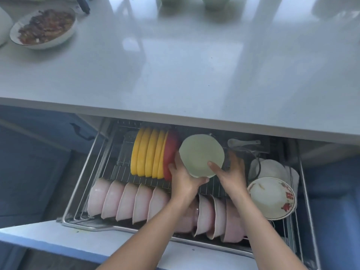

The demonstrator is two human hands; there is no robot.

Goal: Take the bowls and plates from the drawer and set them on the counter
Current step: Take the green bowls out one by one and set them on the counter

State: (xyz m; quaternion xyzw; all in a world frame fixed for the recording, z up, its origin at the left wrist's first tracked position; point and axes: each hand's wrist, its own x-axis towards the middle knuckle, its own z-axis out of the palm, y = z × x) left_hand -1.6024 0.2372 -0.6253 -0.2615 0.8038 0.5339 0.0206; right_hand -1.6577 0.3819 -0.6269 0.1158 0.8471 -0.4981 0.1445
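- Grey counter point(175, 75) stretches above the open drawer point(303, 191), with a dish of cooked food point(43, 27) far off at its left end.
- My left hand point(185, 178) curls round the lower left rim of a pale green plate point(201, 155), thumb under its bottom edge.
- My right hand point(228, 172) pinches the plate's right side, thumb on the face and fingers behind.
- That plate stands tilted in the wire rack, just beside the red plate point(170, 156) and the yellow plates point(148, 152).
- To do this well I'd lift straight up (not sideways), so the rim clears the red plate and the counter's edge overhead.
- Pink bowls point(124, 199) and a white patterned bowl point(271, 197) wait in the drawer.
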